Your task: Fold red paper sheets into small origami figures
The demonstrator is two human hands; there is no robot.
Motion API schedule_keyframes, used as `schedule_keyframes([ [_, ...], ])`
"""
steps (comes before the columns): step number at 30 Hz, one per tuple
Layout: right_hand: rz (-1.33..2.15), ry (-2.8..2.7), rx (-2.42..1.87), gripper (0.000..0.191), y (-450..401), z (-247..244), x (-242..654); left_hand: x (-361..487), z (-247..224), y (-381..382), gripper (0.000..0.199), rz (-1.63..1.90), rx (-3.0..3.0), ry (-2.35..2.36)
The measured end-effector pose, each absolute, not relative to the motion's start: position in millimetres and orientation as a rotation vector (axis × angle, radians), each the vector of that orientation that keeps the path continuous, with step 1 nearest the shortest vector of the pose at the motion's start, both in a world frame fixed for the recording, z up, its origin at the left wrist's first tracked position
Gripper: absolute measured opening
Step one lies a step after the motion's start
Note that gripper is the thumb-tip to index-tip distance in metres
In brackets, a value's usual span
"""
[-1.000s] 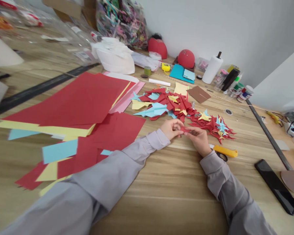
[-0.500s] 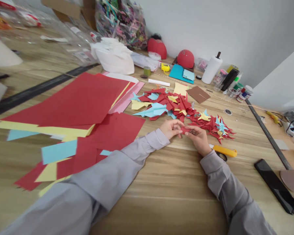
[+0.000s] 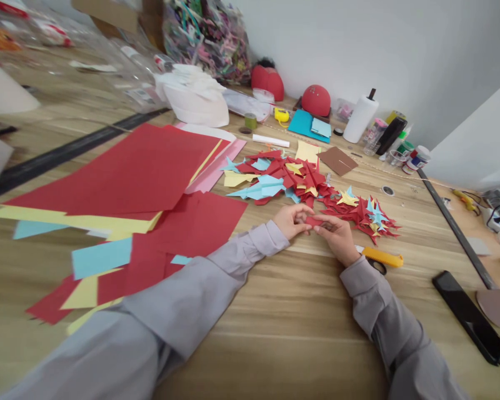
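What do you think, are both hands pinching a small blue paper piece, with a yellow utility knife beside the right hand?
No, the piece between the left hand and right hand is red, not blue, as the head view shows. The yellow utility knife does lie beside the right hand.

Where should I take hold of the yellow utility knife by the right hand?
Grip the yellow handle mid-length, coming from the right, away from the right hand. It lies flat and long on the wooden table, its right end free, its left end near the wrist.
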State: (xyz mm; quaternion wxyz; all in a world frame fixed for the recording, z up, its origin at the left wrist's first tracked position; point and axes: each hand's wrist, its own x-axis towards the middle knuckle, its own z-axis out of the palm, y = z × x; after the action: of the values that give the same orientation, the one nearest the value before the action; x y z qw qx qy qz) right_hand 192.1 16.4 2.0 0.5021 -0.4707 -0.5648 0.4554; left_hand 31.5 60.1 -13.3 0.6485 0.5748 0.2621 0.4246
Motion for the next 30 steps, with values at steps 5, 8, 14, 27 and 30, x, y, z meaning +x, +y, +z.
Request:
schedule_keyframes([
  [5,1.092,-1.319,-1.115,0.031,16.7,0.4,194.0,29.3,-11.1,61.9,0.039,0.981,1.274,0.609],
  [8,1.035,-1.303,-1.138,0.028,17.9,-1.4,194.9,30.1,-10.0,60.1,0.033,1.083,1.377,0.674],
  [14,0.952,-1.387,-1.174,0.027,19.8,-5.5,194.1,29.7,-4.0,49.9,0.016,1.405,2.181,0.852],
  [27,0.798,-1.653,-1.065,0.025,12.0,2.0,190.9,30.1,-12.9,52.5,0.017,1.373,2.396,0.882],
  [30,0.735,-1.728,-1.007,0.02,10.5,3.5,190.2,31.3,-14.2,57.0,0.006,1.443,1.974,0.983],
])
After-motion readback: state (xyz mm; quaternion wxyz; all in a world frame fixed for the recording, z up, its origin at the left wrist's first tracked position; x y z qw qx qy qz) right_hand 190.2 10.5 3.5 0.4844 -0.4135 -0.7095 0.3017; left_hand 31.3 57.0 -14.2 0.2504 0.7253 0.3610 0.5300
